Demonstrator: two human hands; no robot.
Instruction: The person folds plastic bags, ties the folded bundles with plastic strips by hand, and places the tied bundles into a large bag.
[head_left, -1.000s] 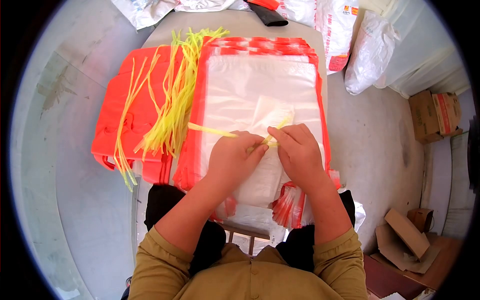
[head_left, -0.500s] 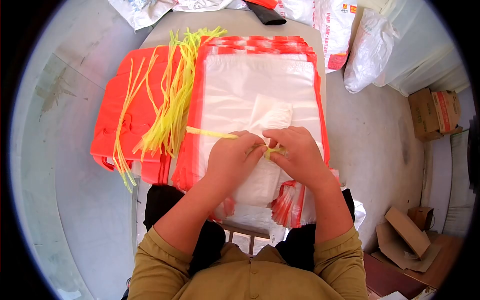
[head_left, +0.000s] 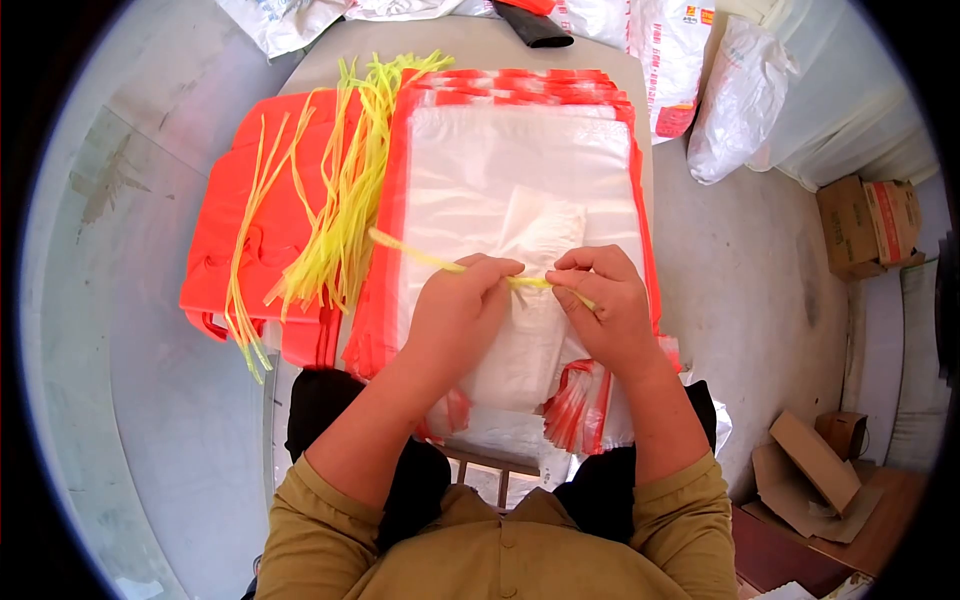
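Note:
A yellow strip (head_left: 530, 283) runs across a folded white plastic bundle (head_left: 545, 225). My left hand (head_left: 465, 300) pinches the strip on the left, with one end sticking out past the knuckles. On the other side my right hand (head_left: 605, 305) pinches it between thumb and fingers, and a short end shows beyond the thumb. Under both hands lies a stack of clear bags with red edges (head_left: 520, 150). Left of the stack, many yellow strips (head_left: 350, 200) lie over folded red bags (head_left: 270, 190).
The table (head_left: 375, 40) extends behind the stack. White sacks (head_left: 740, 100) stand at the back right. Cardboard boxes (head_left: 870, 230) are by the right wall, and an open carton (head_left: 815, 480) is at lower right. A black tube-like item (head_left: 535, 27) lies at the back edge.
My hands have moved slightly apart, and the yellow strip between them is now stretched straight across the bundle. Its left end has tilted upward.

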